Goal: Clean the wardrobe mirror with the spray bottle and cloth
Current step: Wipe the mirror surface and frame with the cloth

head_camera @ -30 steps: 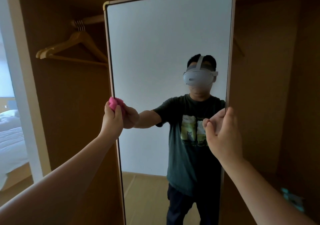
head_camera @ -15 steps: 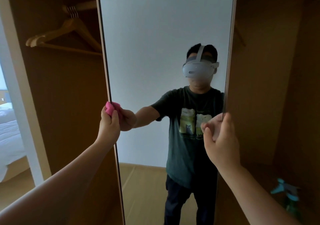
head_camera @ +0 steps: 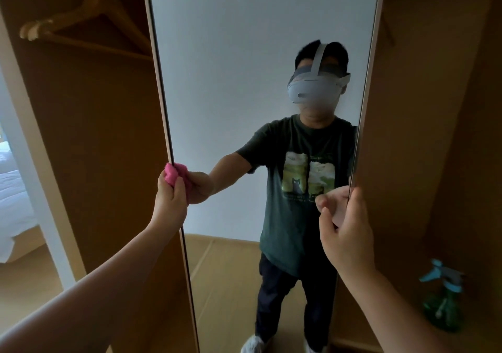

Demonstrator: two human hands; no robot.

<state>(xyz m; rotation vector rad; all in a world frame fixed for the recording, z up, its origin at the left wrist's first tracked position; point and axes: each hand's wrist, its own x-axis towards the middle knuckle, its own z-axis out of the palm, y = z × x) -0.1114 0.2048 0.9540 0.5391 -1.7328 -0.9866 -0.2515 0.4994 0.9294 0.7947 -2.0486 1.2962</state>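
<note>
Pink fuzzy cloth [head_camera: 173,175] bunched in left hand [head_camera: 169,203] fingers, pressed on left edge of tall thin-framed glass mirror [head_camera: 258,54]. Smooth pane spreads rightward from those fingers, long axis vertical. Right hand [head_camera: 347,238] fingers curl round right edge. Green translucent plastic spray bottle [head_camera: 441,306] stands low right of them, well apart, untouched.

Daylight comes in at the far left edge of the frame, washing out the white bed [head_camera: 12,198], while the wooden wardrobe [head_camera: 108,135] is dim, darkest on the right. The mirror [head_camera: 231,54] reflects a pale, evenly lit wall. Wide-angle distortion bows the mirror's sides, and the hanger [head_camera: 92,8] at upper left and spray bottle [head_camera: 441,301] at lower right are blurred.
</note>
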